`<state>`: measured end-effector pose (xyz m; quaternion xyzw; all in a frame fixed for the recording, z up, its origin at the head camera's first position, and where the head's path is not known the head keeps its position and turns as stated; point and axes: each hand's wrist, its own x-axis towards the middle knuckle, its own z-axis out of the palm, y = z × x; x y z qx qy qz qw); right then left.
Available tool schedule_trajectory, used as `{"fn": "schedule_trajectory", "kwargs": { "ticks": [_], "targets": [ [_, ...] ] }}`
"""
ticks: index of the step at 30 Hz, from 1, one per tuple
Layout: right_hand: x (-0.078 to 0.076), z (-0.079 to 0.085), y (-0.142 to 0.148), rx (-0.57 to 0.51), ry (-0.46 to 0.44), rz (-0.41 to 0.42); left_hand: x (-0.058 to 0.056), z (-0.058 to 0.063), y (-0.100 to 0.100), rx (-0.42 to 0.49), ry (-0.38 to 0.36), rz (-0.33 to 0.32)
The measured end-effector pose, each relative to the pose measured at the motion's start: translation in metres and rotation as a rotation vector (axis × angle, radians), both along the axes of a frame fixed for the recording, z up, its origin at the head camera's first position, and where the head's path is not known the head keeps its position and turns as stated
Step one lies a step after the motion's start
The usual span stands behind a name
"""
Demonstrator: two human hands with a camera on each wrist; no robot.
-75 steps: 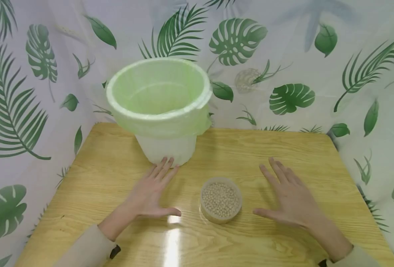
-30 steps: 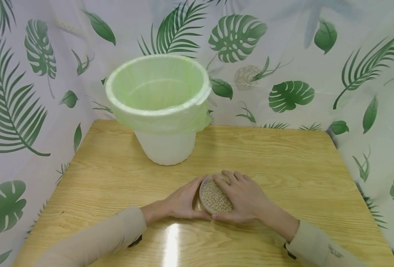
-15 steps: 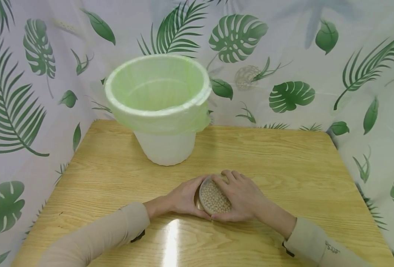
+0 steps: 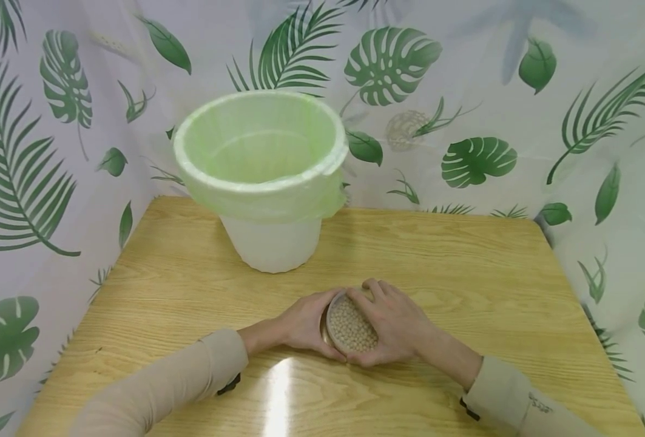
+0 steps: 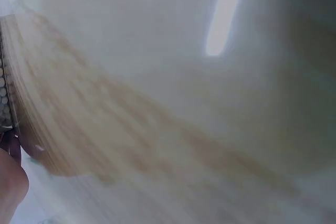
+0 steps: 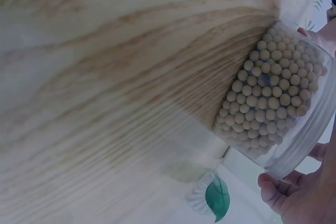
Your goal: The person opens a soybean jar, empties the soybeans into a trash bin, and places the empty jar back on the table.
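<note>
A round clear plastic jar full of small beige balls stands on the wooden table in front of the person. My left hand holds its left side, thumb at the near edge. From the right, my right hand grips the upper part, its fingers over the far rim and thumb at the near side. The thumbs meet at the front. In the right wrist view, the balls show through the jar's clear wall, with right fingers at its thick clear rim. Only a sliver of jar shows in the left wrist view.
A white bucket lined with a pale green plastic bag stands behind the jar, to the left, near the back edge of the wooden table. Leaf-patterned cloth hangs behind and on both sides.
Both hands, first spread apart on the table either side of the jar, have come inward and taken hold of it. Over the last second they have hardly moved; the jar stays in place.
</note>
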<state>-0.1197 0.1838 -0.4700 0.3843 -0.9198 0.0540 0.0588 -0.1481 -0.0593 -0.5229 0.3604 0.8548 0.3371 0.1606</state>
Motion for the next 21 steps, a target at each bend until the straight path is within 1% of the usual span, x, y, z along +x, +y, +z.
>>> {"fn": "schedule_trajectory", "kwargs": {
  "ticks": [5,10,15,18,21],
  "targets": [
    [-0.003,-0.001,0.001,0.001,-0.007,0.038,-0.001,0.001,0.001,0.001,0.001,-0.004],
    [-0.008,0.0,0.005,0.002,0.008,0.11,-0.001,0.0,0.004,-0.007,0.016,-0.009],
    [-0.013,0.004,0.009,0.013,-0.014,0.182,-0.002,-0.002,0.006,-0.015,0.043,-0.018],
    [-0.017,0.005,0.01,0.033,-0.026,0.202,-0.002,-0.001,0.006,-0.014,0.036,-0.013],
    [-0.018,0.005,0.009,0.042,-0.027,0.191,-0.001,-0.002,0.005,0.007,0.029,-0.002]
  ]
}}
